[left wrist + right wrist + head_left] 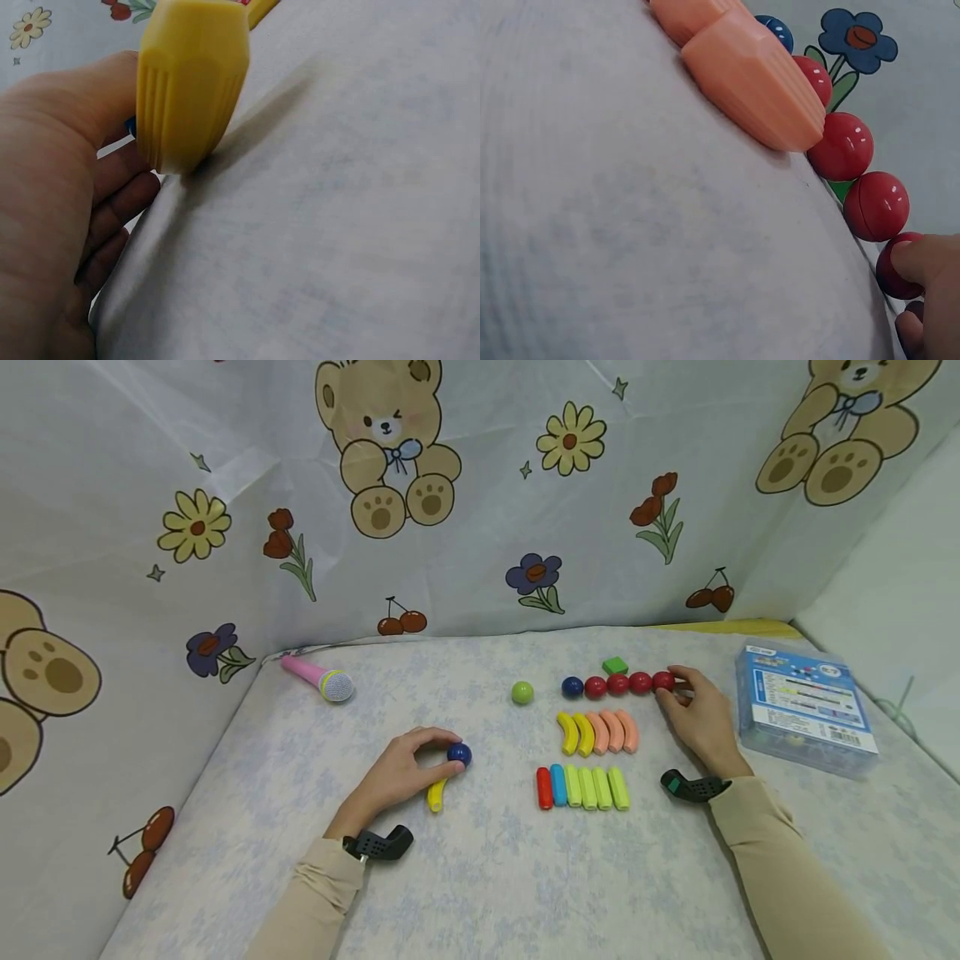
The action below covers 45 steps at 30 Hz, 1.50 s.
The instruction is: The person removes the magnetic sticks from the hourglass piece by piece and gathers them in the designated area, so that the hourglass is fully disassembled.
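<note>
My left hand (405,777) pinches a dark blue ball (460,753) between thumb and index finger. A curved yellow piece (436,797) is just below the thumb; close up in the left wrist view, the yellow piece (191,82) nearly covers the blue ball. At the right end of a row, my right hand (701,714) holds the last red ball (663,682) between thumb and forefinger. Its thumb presses on that red ball (897,274) in the right wrist view. The row continues leftward with more red balls (617,684) and a dark blue ball (572,687).
Curved yellow and peach pieces (601,732) line up below the balls, with red, blue and lime sticks (588,788) nearer. A green ball (522,693) and a green block (615,666) lie farther back. A pink toy microphone (315,678) is left, a plastic box (806,708) right.
</note>
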{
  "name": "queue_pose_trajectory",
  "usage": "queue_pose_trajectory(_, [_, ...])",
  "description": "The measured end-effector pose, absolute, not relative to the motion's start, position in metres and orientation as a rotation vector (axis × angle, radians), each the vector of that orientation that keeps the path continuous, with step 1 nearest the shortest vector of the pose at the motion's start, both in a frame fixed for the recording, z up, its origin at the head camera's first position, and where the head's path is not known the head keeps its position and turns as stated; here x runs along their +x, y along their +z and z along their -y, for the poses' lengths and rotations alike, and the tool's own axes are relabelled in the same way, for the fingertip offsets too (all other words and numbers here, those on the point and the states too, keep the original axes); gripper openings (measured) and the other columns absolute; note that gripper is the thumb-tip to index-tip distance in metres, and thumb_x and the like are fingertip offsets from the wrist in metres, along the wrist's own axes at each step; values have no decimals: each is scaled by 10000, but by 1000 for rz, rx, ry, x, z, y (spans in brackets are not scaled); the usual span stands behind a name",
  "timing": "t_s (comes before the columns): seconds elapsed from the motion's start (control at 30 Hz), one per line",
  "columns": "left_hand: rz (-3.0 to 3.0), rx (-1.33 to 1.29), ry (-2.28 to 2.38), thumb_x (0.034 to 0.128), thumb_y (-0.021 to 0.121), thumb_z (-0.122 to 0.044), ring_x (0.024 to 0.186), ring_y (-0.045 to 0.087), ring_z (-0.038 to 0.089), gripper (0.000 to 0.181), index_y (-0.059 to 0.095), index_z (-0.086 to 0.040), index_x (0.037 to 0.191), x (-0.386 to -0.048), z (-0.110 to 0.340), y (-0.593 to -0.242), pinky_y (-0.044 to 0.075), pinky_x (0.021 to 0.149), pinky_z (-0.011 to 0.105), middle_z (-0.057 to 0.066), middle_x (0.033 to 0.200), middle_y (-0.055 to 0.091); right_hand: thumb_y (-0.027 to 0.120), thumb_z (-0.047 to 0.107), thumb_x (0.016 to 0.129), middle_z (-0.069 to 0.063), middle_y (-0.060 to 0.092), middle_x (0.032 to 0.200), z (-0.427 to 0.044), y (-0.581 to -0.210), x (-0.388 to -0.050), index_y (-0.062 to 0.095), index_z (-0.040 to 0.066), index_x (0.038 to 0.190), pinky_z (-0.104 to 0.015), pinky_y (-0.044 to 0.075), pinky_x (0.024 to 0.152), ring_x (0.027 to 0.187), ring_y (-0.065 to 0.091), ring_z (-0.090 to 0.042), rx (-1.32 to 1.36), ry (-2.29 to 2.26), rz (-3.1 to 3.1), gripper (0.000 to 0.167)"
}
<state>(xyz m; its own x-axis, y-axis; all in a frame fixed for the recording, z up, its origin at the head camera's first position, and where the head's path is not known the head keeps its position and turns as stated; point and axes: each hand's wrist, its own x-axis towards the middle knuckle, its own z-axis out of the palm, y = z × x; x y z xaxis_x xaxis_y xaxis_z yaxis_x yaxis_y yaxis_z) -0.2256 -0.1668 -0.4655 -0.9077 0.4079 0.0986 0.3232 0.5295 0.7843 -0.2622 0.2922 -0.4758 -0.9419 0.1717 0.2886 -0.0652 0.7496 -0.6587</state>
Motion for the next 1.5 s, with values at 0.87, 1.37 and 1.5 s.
queue_pose_trajectory(0.87, [-2660, 797, 1348, 891, 831, -321, 1015, 643, 106, 198, 700, -243, 1018, -227, 169, -472, 488, 992, 398, -115, 1005, 693, 711, 8, 931, -248, 596, 1378, -216, -430, -249, 645, -21, 1292, -658, 382, 1067, 1292, 486, -462, 460, 937, 2456, 368])
queue_pose_trajectory(1.37, [-2731, 1063, 1295, 849, 871, -301, 929, 588, 81, 166, 710, -324, 883, -229, 162, -469, 481, 886, 338, -130, 874, 672, 726, 150, 962, 15, 698, 1216, -125, -426, -199, 716, 102, 1202, -447, 501, 1037, 1214, 579, -233, 1109, 804, 2666, 245])
queue_pose_trajectory(1.5, [-2754, 1094, 1239, 852, 867, -313, 942, 572, 79, 159, 713, -323, 893, -228, 162, -469, 464, 901, 364, -121, 871, 662, 731, 186, 969, 22, 693, 1255, -113, -426, -189, 708, 133, 1263, -418, 511, 1033, 1223, 591, -208, 1191, 760, 2691, 299])
